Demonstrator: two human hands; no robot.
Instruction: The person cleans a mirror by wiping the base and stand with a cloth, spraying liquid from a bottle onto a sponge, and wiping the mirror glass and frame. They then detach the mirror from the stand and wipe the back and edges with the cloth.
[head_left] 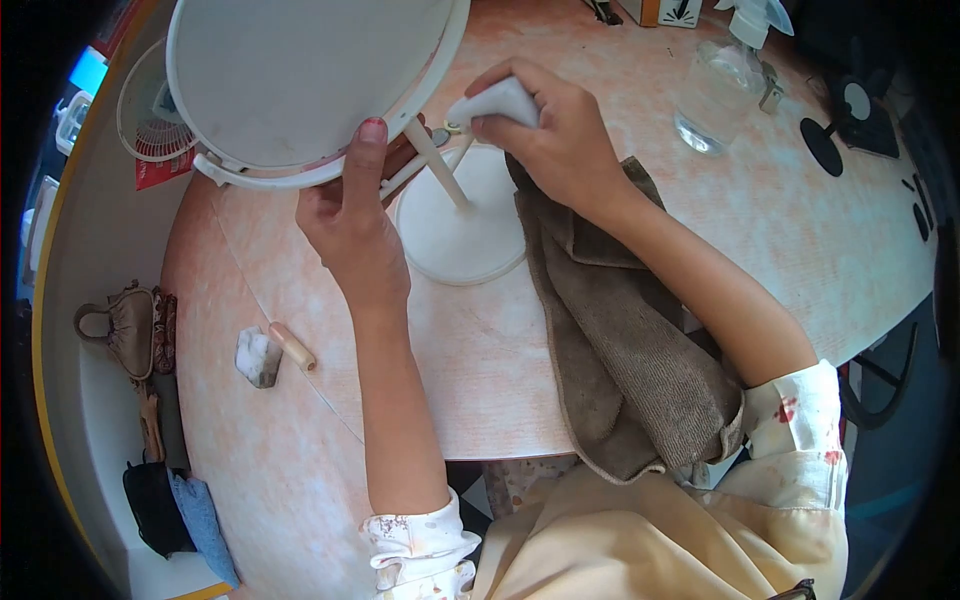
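Observation:
A round tabletop mirror with a white frame [318, 180] tilts at the upper left, its pale grey face towards me. Its stem runs down to a round white base [450, 250] on the table. My left hand [355, 225] grips the lower rim, thumb in front and the other fingers mostly hidden behind. Just right of the stem, my right hand [560, 130] pinches a white sponge [505, 100], held apart from the mirror's face. Below my right forearm a brown towel [620, 330] lies crumpled and hangs over the table's near edge.
A clear spray bottle [715, 95] stands at the upper right, near a small black stand [822, 145]. On the left lie a greyed white sponge block [258, 357] and a short tan cylinder [293, 346]. A small white fan [158, 100] sits by the raised left edge; pouches [130, 335] lie beyond.

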